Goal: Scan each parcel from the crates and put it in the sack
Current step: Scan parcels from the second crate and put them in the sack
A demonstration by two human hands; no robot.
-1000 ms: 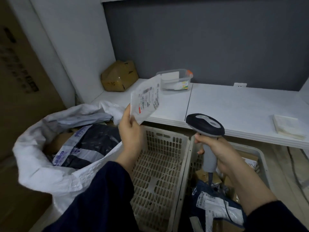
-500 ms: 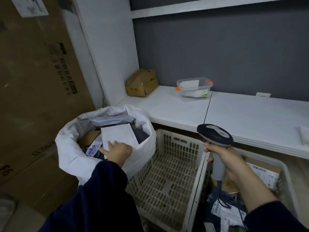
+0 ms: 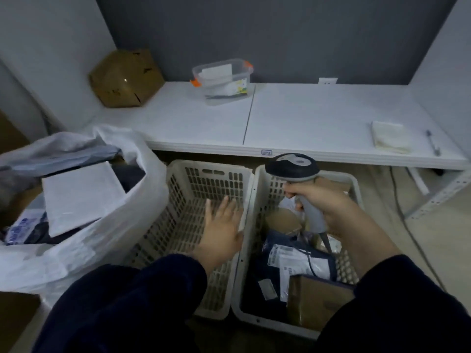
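My left hand (image 3: 224, 225) is empty with fingers spread, over the left crate (image 3: 188, 200), which holds nothing I can see. My right hand (image 3: 328, 207) grips the handle of a grey and black barcode scanner (image 3: 293, 166) above the right crate (image 3: 354, 189). That crate holds several parcels: a dark blue bag with white labels (image 3: 298, 258), a brown box (image 3: 316, 299) and a tan packet (image 3: 280, 220). At the left the white sack (image 3: 96, 240) stands open, with a flat white parcel (image 3: 81, 194) lying on top of other parcels.
A white table (image 3: 305, 123) runs behind the crates, bearing a battered cardboard box (image 3: 125, 77), a clear lidded tub (image 3: 221, 80), a folded cloth (image 3: 390, 136) and a pen (image 3: 433, 142). A cable (image 3: 397, 200) trails on the floor at right.
My left hand carried the white parcel from in front of the scanner into the sack, let it go, and has swung back over the left crate. The scanner has stayed over the right crate.
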